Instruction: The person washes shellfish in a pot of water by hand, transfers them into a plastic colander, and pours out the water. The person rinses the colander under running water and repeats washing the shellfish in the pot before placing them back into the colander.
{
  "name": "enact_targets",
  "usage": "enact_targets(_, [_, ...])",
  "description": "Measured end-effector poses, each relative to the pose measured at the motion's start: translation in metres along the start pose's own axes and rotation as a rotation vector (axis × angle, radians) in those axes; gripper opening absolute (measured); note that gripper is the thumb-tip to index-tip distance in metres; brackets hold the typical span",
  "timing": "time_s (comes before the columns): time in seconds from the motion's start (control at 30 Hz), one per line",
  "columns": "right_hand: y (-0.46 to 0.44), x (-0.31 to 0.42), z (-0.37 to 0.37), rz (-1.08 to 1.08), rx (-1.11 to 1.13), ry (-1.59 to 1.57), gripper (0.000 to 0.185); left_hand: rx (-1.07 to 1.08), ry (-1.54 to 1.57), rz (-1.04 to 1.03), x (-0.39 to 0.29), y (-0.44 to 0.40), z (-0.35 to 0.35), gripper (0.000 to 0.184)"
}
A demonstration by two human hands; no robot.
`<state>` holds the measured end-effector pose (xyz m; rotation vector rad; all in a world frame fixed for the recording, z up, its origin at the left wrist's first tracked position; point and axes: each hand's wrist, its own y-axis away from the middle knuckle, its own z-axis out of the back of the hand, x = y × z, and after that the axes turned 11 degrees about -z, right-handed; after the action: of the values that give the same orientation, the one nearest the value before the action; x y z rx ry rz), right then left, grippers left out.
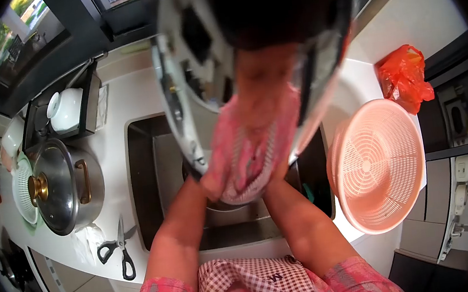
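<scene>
A large, mirror-bright stainless steel basin (185, 114) is raised over the sink (149, 155), tilted up close to the camera and blurred. Its shiny surface reflects the pink clothing and the arms. My left hand (210, 187) grips the basin's near lower part from the left. On the right of that same part, my right hand (278, 176) is closed around it. Most fingers of both hands are hidden by the basin or lost in its reflections.
Left of the sink are a lidded pot (58, 187), black-handled scissors (120, 248), a green colander (23, 188) and a dark rack (89, 98) with white bowls (67, 109). On the right stand a pink plastic basket (385, 170) and a red plastic bag (405, 78).
</scene>
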<state>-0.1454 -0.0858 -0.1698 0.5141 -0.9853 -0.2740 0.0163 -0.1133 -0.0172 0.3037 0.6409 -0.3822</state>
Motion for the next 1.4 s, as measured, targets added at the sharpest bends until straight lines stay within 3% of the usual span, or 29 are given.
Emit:
enact_targets(0.13, [0.069,0.063,0.033,-0.202,0.119,-0.862,0.058,-0.183,0.066,0.007,0.014,-0.003,0.012,0.032])
enact_targets(0.2, [0.078,0.080,0.037,-0.210,0.094,-0.922,0.057,-0.252,0.086,0.001,0.020,0.004,0.021,0.032])
enact_targets(0.27, [0.045,0.040,0.014,-0.147,-0.014,-0.380,0.058,-0.263,0.100,-0.040,0.018,0.006,0.022,0.032])
enact_targets(0.33, [0.076,0.079,0.043,-0.105,-0.073,-0.136,0.058,-0.238,0.124,-0.096,0.018,0.012,0.011,0.032])
enact_targets(0.43, [0.077,0.083,0.045,-0.131,-0.130,0.068,0.056,-0.204,0.115,-0.192,0.025,0.038,-0.011,0.032])
enact_targets(0.53, [0.075,0.072,0.044,-0.170,-0.127,0.210,0.052,-0.245,-0.124,-0.303,0.023,0.079,-0.021,0.031])
enact_targets(0.63, [0.097,0.074,0.058,-0.141,-0.012,0.363,0.048,0.063,0.080,-0.174,-0.009,0.091,0.013,0.104])
enact_targets(0.67, [0.103,0.076,0.060,-0.129,0.032,0.408,0.047,0.095,0.093,-0.091,-0.025,0.097,0.023,0.084])
enact_targets(0.73, [0.109,0.072,0.056,-0.106,0.115,0.477,0.045,0.093,0.114,-0.027,-0.032,0.106,0.018,0.079])
enact_targets(0.87, [0.109,0.059,0.035,-0.037,0.179,0.522,0.041,0.176,-0.067,-0.102,-0.056,0.103,0.021,0.107])
enact_targets(0.97, [0.098,0.045,0.019,0.030,0.161,0.482,0.039,0.186,-0.130,-0.106,-0.056,0.097,0.012,0.095])
enact_targets(1.17, [0.092,0.047,0.021,0.093,0.073,0.416,0.039,-0.316,-0.025,-0.231,-0.008,0.077,-0.046,0.038])
enact_targets(1.27, [0.127,0.102,0.057,-0.122,0.116,0.441,0.039,-0.435,-0.128,-0.283,0.015,0.076,-0.060,0.037])
enact_targets(1.37, [0.141,0.112,0.064,-0.047,0.012,0.494,0.044,-0.398,-0.215,-0.336,0.012,0.084,-0.044,0.042])
enact_targets(1.4, [0.146,0.117,0.069,-0.045,0.037,0.551,0.046,-0.274,-0.203,-0.327,-0.007,0.090,-0.020,0.043])
